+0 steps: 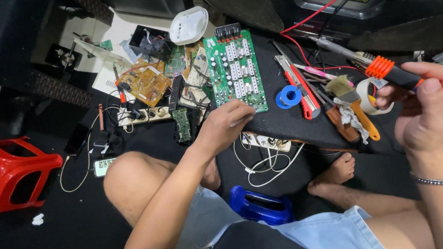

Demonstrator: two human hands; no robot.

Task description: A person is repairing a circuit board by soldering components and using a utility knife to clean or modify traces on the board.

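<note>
My left hand rests on the near edge of a large green circuit board, fingers curled over its lower corner. The board lies tilted on a black work surface. My right hand is raised at the right and grips the orange and black handle of a soldering iron. The iron's metal tip points left, above the black surface. A red wire runs from behind it toward the top.
A blue solder spool, a red utility knife, a paintbrush, a pink pen and a tape roll lie on the black surface. Several smaller circuit boards, a power strip, a white cover, a red stool sit left.
</note>
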